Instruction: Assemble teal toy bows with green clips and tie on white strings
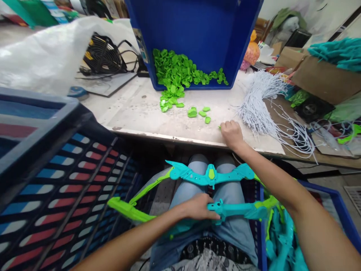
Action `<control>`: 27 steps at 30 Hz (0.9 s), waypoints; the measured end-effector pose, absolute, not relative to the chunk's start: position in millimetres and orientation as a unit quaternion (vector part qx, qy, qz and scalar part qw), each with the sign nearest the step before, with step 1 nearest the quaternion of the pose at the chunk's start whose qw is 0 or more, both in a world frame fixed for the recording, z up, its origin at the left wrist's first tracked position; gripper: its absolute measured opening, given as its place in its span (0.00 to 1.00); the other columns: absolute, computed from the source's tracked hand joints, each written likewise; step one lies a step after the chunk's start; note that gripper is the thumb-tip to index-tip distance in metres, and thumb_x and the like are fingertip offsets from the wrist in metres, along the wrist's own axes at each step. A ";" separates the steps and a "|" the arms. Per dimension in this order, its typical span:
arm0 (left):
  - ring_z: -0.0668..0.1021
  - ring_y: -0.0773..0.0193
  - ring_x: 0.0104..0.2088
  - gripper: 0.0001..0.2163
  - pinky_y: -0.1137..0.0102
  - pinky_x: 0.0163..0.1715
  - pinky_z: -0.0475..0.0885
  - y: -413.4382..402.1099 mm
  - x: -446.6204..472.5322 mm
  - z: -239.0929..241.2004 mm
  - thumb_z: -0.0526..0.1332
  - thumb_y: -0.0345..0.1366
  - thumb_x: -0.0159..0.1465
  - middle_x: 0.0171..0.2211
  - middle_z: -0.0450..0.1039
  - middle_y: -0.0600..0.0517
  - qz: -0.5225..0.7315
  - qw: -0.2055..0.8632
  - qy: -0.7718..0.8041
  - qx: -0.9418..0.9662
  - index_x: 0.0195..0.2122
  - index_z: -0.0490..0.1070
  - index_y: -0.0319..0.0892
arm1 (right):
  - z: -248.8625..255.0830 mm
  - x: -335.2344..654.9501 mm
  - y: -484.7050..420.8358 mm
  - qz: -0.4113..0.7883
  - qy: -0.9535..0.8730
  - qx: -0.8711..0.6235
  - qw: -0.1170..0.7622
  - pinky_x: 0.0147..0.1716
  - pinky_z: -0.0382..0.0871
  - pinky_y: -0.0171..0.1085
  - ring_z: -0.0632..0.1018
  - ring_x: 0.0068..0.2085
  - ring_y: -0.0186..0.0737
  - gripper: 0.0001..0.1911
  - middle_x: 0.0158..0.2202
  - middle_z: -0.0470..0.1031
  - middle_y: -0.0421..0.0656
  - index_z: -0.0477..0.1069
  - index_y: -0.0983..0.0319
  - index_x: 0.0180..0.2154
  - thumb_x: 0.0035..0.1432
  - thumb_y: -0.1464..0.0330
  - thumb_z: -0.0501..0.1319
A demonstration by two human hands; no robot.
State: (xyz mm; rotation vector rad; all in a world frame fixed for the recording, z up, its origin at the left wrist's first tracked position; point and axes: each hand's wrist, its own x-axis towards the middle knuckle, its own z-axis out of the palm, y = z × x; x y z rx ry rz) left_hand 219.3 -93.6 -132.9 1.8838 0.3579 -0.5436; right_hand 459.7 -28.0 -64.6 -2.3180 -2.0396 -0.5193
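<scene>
— Two things lie on the lap. What are they?
— Toy bows, smooth plastic, blue-green with bright green ends. The far bow [210, 175] rests across the knees. The left hand [197, 207] is closed around the middle of the near bow [239, 209].
— And the other hand?
— The right hand [231, 133] sits at the table [141, 113] edge, fingers curled, touching one little green piece [219, 128]. I cannot tell if it pinches it. Four flat green bits [192, 112] lie nearby. One blue bin [197, 22] spills a heap. White strings [259, 101] lie beside the hand.
</scene>
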 end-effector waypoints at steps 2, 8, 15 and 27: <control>0.72 0.63 0.27 0.16 0.72 0.26 0.62 -90.7 222.9 -145.5 0.63 0.50 0.54 0.25 0.70 0.54 -0.270 0.612 0.155 0.727 0.28 0.73 0.40 | -68.7 465.3 -53.1 -0.171 -0.698 -0.695 -0.015 0.36 0.57 0.44 0.69 0.37 0.50 0.15 0.33 0.74 0.55 0.73 0.68 0.35 0.62 0.77 0.48; 0.68 0.65 0.28 0.13 0.72 0.26 0.58 -90.2 232.3 -160.3 0.64 0.45 0.49 0.24 0.65 0.56 -0.231 0.623 0.193 0.722 0.26 0.70 0.40 | -75.9 493.7 -61.1 -0.052 -0.775 -0.624 0.084 0.46 0.63 0.45 0.69 0.47 0.50 0.07 0.47 0.73 0.54 0.73 0.65 0.37 0.58 0.69 0.59; 0.72 0.60 0.34 0.17 0.70 0.34 0.63 -81.1 237.9 -159.9 0.64 0.49 0.50 0.32 0.73 0.52 -0.223 0.658 0.191 0.693 0.32 0.75 0.39 | -72.4 508.4 -49.5 0.078 -0.756 -0.634 0.143 0.48 0.66 0.46 0.74 0.46 0.47 0.09 0.43 0.77 0.48 0.73 0.62 0.39 0.55 0.73 0.59; 0.72 0.63 0.31 0.25 0.70 0.34 0.64 -84.2 234.2 -180.4 0.63 0.58 0.51 0.28 0.75 0.51 -0.244 0.720 0.179 0.625 0.35 0.76 0.38 | -138.2 358.2 -274.8 0.066 -0.773 -0.594 0.211 0.40 0.68 0.43 0.76 0.46 0.45 0.10 0.48 0.78 0.49 0.74 0.64 0.43 0.64 0.68 0.57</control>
